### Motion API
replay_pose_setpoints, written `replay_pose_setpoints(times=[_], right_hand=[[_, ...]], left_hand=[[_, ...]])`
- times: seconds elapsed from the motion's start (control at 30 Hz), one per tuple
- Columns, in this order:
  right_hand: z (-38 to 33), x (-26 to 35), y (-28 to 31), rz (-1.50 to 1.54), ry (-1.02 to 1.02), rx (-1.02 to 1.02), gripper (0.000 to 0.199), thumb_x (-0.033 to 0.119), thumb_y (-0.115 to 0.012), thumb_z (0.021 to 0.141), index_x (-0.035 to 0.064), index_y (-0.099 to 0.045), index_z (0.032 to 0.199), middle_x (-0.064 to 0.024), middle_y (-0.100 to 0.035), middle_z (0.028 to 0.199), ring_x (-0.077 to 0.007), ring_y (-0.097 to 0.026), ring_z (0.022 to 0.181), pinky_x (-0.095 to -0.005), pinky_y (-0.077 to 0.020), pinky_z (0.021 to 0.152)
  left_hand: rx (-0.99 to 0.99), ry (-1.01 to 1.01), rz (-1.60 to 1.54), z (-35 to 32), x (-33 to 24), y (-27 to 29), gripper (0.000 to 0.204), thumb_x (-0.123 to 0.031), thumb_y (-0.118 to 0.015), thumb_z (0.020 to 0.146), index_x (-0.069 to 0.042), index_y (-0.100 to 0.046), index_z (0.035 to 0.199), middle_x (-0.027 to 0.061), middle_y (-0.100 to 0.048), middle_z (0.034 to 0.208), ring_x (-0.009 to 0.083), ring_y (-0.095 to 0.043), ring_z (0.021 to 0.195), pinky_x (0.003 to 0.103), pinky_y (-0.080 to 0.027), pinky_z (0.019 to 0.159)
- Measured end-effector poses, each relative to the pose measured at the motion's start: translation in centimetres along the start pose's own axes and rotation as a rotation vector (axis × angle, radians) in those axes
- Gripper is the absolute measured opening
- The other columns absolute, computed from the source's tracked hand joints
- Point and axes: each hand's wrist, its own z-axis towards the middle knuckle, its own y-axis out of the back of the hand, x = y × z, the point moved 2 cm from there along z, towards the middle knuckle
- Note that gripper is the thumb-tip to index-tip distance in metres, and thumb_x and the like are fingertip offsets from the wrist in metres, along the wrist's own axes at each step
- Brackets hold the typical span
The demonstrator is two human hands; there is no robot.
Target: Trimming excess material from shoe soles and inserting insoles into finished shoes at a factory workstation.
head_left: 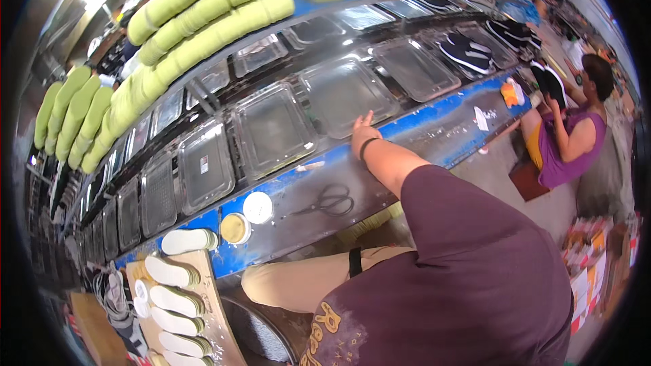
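Observation:
My right hand [364, 127] reaches out over the blue table edge, with a dark band on its wrist. Its fingers are apart and hold nothing I can see. They are at the near corner of a clear plastic tray [346, 91]; whether they touch it I cannot tell. Another clear tray [274, 129] lies to the left, and one more [415, 68] to the right. A pair of dark-handled scissors [329, 201] rests on the table below my forearm. My left hand is outside the picture.
Long stacks of yellow-green insoles [210, 27] lie beyond the trays. White insoles [178, 299] sit on a board [215, 298] at lower left, near a round tub [235, 228] and a white lid [258, 207]. Black shoes [466, 52] are farther right; a seated person [576, 129] holds another shoe.

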Motion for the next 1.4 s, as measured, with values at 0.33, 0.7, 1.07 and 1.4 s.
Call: replay_pose_setpoints(times=[0.33, 0.7, 1.07, 1.4], right_hand=[[1.4, 1.9, -0.7, -0.272, 0.085, 0.012, 0.096, 0.016, -0.084, 0.064, 0.0142, -0.035, 0.146, -0.0169, -0.007, 0.157, -0.0571, -0.013, 0.136, -0.0483, -0.0576, 0.077], [0.0, 2.9, 0.8, -0.218, 0.034, 0.131, 0.114, 0.014, -0.089, 0.056, 0.0066, -0.023, 0.149, -0.0146, 0.003, 0.158, -0.0547, -0.010, 0.137, -0.0422, -0.0595, 0.072], [0.9, 4.6, 0.0, -0.311, -0.002, 0.019, 0.112, 0.021, -0.085, 0.061, -0.0069, -0.016, 0.146, -0.0278, -0.037, 0.142, -0.0357, -0.068, 0.069, -0.0545, -0.0478, 0.093], [-1.1, 5.5, 1.9, -0.303, 0.010, 0.010, 0.108, 0.018, -0.085, 0.061, -0.0119, -0.021, 0.141, -0.0390, -0.036, 0.138, -0.0441, -0.064, 0.097, -0.0396, -0.0554, 0.050]], left_hand=[[-0.096, 0.217, -0.041, -3.7, -2.4, -1.7, 0.058, -0.017, -0.066, 0.055, -0.005, -0.054, 0.111, 0.0137, -0.056, 0.102, 0.0331, -0.053, 0.103, 0.049, -0.038, 0.102], [-0.167, 0.261, -0.033, -4.1, -3.0, -2.3, 0.058, -0.017, -0.066, 0.056, -0.005, -0.054, 0.111, 0.0136, -0.056, 0.103, 0.0329, -0.053, 0.103, 0.049, -0.038, 0.103], [-0.205, 0.249, 0.012, -4.6, -1.6, -1.7, 0.058, -0.017, -0.066, 0.056, -0.005, -0.054, 0.112, 0.0134, -0.056, 0.103, 0.0327, -0.053, 0.103, 0.049, -0.037, 0.103], [-0.270, 0.293, 0.062, -5.3, 0.1, -0.8, 0.058, -0.017, -0.066, 0.056, -0.005, -0.054, 0.112, 0.0133, -0.055, 0.104, 0.0325, -0.053, 0.104, 0.049, -0.037, 0.103]])
